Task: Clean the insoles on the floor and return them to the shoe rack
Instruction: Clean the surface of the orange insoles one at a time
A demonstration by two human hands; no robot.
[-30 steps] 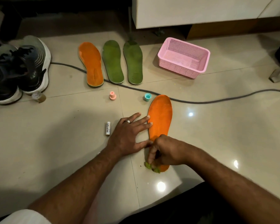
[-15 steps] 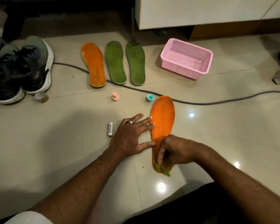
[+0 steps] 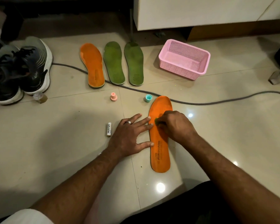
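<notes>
An orange insole (image 3: 160,152) lies lengthwise on the tiled floor in front of me. My left hand (image 3: 129,136) lies flat beside it, fingers spread, with fingertips resting on its left edge. My right hand (image 3: 174,125) is closed on a small green cleaning piece (image 3: 156,121) pressed onto the insole's upper middle. Farther back lie another orange insole (image 3: 93,65) and two green insoles (image 3: 114,63) (image 3: 134,63), side by side.
A pink mesh basket (image 3: 184,59) stands at the back right. A grey cable (image 3: 217,102) crosses the floor behind the near insole. Dark sneakers (image 3: 19,70) sit at left. A white tube (image 3: 109,129), a pink cap (image 3: 114,97) and a teal cap (image 3: 148,98) lie nearby.
My right hand has slid with the green piece from the insole's heel end up to its upper middle, uncovering the printed heel. My left hand has stayed flat at the left edge.
</notes>
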